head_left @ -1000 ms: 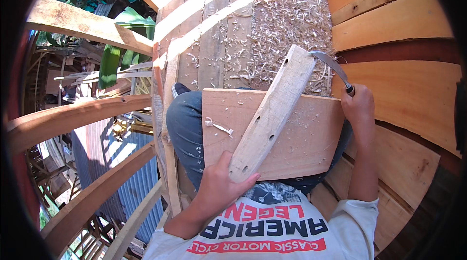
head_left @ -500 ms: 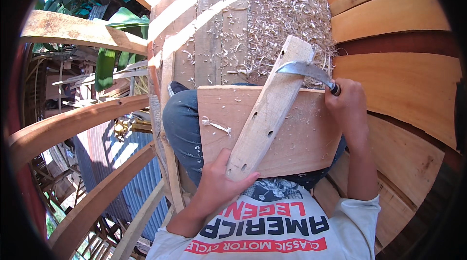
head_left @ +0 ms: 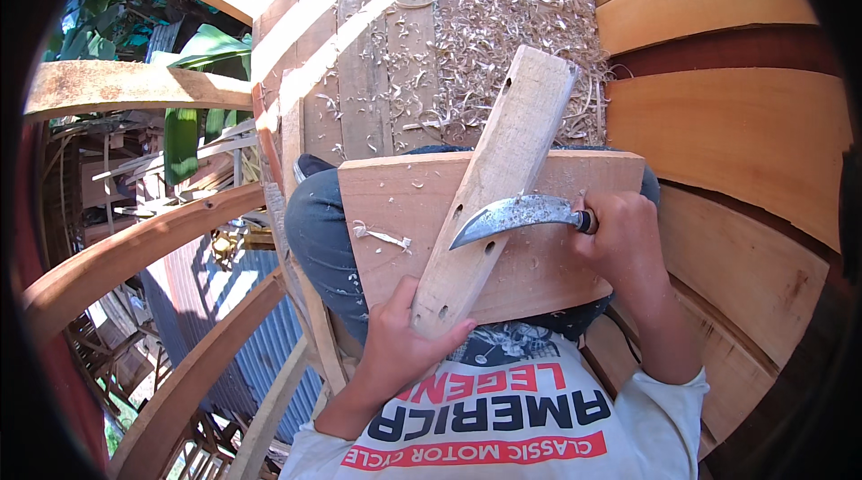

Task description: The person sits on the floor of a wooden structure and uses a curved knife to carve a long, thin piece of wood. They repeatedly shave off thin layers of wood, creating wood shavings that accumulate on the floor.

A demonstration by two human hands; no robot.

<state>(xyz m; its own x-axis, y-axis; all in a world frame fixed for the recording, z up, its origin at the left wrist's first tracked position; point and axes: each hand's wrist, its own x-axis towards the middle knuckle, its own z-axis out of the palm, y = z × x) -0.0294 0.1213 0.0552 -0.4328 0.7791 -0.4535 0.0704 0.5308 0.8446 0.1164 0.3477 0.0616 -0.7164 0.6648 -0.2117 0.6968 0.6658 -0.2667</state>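
Note:
A long pale wooden block (head_left: 510, 143) with several dark holes lies slantwise over a flat board (head_left: 395, 197) on my lap, its far end jutting past the board. My left hand (head_left: 406, 327) is wrapped round the block's near end, thumb on one side and fingers on the other. In my right hand (head_left: 621, 233) is the dark handle of a curved knife. The knife's blade (head_left: 521, 213) reaches leftward across the block, its tip near the left edge between two holes. One curled shaving (head_left: 382, 236) rests on the board's left part.
Wood shavings (head_left: 521, 13) thickly cover the plank floor (head_left: 359, 76) ahead. Orange wooden boards (head_left: 718, 121) form a wall at my right. Bent wooden rails (head_left: 144, 237) stand at my left, with corrugated metal sheet (head_left: 215, 300) and green leaves (head_left: 182, 143) beyond them.
My right hand has drawn the knife toward me, from the block's far end down to its near half. My left hand keeps its hold on the block.

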